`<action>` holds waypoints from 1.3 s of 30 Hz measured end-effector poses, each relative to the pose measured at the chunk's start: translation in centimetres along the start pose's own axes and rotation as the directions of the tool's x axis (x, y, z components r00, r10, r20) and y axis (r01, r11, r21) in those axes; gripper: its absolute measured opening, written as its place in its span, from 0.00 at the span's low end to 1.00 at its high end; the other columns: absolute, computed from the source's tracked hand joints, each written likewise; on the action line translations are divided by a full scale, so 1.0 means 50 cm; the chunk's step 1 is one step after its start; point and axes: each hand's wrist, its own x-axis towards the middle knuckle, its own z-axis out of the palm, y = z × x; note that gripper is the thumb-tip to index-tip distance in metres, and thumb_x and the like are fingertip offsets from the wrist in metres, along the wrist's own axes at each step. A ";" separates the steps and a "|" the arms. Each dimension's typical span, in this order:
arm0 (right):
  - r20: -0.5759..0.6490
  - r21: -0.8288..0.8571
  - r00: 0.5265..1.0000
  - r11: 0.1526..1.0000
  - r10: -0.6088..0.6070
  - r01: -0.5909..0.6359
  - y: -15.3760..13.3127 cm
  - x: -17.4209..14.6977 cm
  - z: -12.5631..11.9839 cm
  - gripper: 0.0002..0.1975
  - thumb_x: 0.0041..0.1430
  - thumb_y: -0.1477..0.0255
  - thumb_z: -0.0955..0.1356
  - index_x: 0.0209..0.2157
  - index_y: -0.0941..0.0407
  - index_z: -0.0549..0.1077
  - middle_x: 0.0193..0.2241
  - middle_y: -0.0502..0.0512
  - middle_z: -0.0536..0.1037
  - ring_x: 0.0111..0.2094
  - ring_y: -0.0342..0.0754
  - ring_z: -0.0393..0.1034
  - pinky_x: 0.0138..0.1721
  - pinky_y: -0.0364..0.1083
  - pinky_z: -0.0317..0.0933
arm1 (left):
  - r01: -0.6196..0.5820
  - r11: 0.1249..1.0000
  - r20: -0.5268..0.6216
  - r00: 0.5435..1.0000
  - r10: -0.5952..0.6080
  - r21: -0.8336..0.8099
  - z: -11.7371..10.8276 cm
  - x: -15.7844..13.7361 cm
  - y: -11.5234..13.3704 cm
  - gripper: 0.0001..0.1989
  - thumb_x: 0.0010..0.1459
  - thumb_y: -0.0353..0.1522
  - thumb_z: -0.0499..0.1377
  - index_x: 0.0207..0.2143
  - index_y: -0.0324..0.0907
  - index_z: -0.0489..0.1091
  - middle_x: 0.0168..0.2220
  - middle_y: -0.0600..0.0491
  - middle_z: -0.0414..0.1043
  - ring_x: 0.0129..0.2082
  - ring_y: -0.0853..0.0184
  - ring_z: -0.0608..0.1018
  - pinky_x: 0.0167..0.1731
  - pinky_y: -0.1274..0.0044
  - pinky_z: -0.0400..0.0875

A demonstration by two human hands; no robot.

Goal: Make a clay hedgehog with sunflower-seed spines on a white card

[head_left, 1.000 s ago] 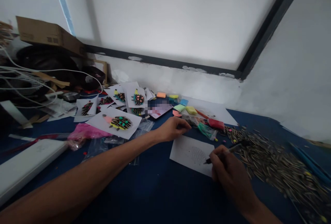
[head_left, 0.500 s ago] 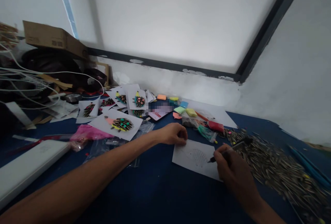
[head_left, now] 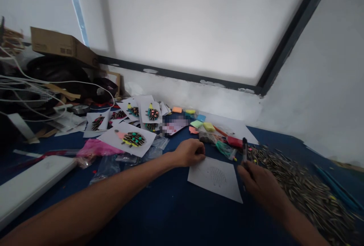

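A white sheet of paper (head_left: 200,179) lies on the blue tabletop, with a pencil-like drawing of a rounded, striped shape on it. My left hand (head_left: 191,152) rests on its upper left corner, fingers curled and closed against the edge. Just off the sheet's right side, my right hand (head_left: 257,179) is closed around a black pen (head_left: 245,151), which stands nearly upright, clear of the paper. Beyond the hands are a red packet (head_left: 235,142), a green clay bag (head_left: 226,150) and a yellow block (head_left: 209,126).
Many small dark sticks (head_left: 307,193) are heaped on the right. Finished hedgehog-like cards (head_left: 110,138) lie on the left, near a pink plastic bag (head_left: 98,147) and a white box-like object (head_left: 36,185). A phone (head_left: 178,124) lies behind. Cables and a cardboard box (head_left: 61,45) fill the back left.
My right hand has lifted the pen off the drawing and moved slightly right, turning the pen from slanted to nearly upright. The left hand stays at the paper's corner.
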 end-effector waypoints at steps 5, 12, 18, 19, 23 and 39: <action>0.120 -0.145 0.992 0.989 0.047 -0.029 0.023 0.007 -0.004 0.16 0.56 0.60 0.59 0.18 0.52 0.56 0.15 0.51 0.67 0.17 0.46 0.62 0.21 0.44 0.45 | -0.038 0.999 -0.030 0.999 0.039 0.029 0.002 -0.005 0.002 0.05 0.52 0.29 0.58 0.31 0.40 0.72 0.32 0.53 0.71 0.34 0.68 0.71 0.31 0.79 0.61; 0.201 -0.244 0.977 0.969 0.071 -0.020 0.027 0.004 0.002 0.17 0.56 0.60 0.63 0.18 0.52 0.60 0.16 0.52 0.71 0.20 0.48 0.67 0.22 0.44 0.45 | -0.076 0.996 -0.030 0.997 0.077 0.045 0.004 -0.005 0.000 0.03 0.52 0.29 0.58 0.30 0.39 0.72 0.32 0.53 0.71 0.33 0.69 0.71 0.31 0.80 0.61; 0.238 -0.298 0.966 0.954 0.100 -0.025 0.025 -0.001 0.002 0.18 0.60 0.60 0.61 0.19 0.53 0.64 0.19 0.54 0.74 0.22 0.51 0.70 0.22 0.44 0.45 | -0.087 0.994 -0.037 0.995 0.089 0.061 0.007 -0.008 0.002 0.03 0.52 0.29 0.58 0.29 0.39 0.71 0.30 0.53 0.71 0.31 0.69 0.71 0.29 0.80 0.60; 0.240 -0.307 0.965 0.951 0.104 -0.026 0.026 -0.001 0.002 0.18 0.60 0.60 0.61 0.20 0.53 0.65 0.20 0.55 0.75 0.23 0.52 0.71 0.22 0.44 0.46 | -0.091 0.994 -0.038 0.995 0.093 0.065 0.007 -0.009 0.002 0.03 0.52 0.29 0.57 0.29 0.39 0.71 0.30 0.53 0.71 0.31 0.69 0.71 0.29 0.80 0.60; 0.236 -0.347 0.964 0.937 0.123 -0.035 0.024 -0.002 0.000 0.16 0.61 0.62 0.61 0.23 0.54 0.66 0.22 0.57 0.77 0.27 0.55 0.74 0.23 0.44 0.45 | -0.109 0.990 -0.044 0.993 0.113 0.086 0.009 -0.011 0.002 0.03 0.51 0.29 0.57 0.28 0.39 0.70 0.30 0.53 0.71 0.31 0.69 0.70 0.30 0.79 0.60; 0.225 -0.414 0.965 0.910 0.138 -0.034 0.010 -0.004 -0.012 0.10 0.61 0.66 0.63 0.27 0.54 0.67 0.24 0.54 0.77 0.29 0.53 0.75 0.23 0.44 0.51 | -0.079 0.991 -0.091 0.992 0.089 0.104 0.001 -0.021 0.017 0.06 0.53 0.26 0.54 0.35 0.40 0.69 0.35 0.51 0.71 0.36 0.67 0.71 0.36 0.77 0.64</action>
